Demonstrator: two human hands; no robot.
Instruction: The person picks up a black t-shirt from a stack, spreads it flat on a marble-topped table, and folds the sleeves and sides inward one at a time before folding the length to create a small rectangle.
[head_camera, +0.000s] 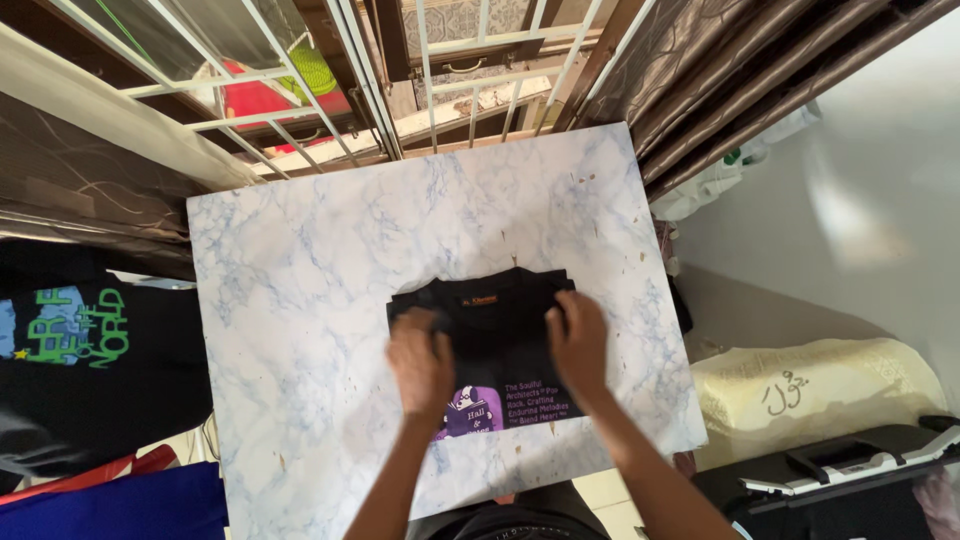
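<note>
We're over the marble-patterned table (300, 300), where a folded black T-shirt (500, 330) with a purple print lies near the front edge. Our left hand (420, 362) and right hand (578, 340) both press flat on it, fingers spread, gripping nothing, seemingly holding the folds down.

A folded black T-shirt (500, 345) with a purple print lies near the middle of a white board with blue marble veining (300, 300). The left hand (420, 362) presses flat on the shirt's left half, and the right hand (578, 342) rests palm down on its right half, fingers toward the collar. Left of the board lies another black shirt with green lettering (90, 350); beyond the board's far edge stands a white window grille (350, 80). Right of the board sits a cream sack (810, 390).
</note>
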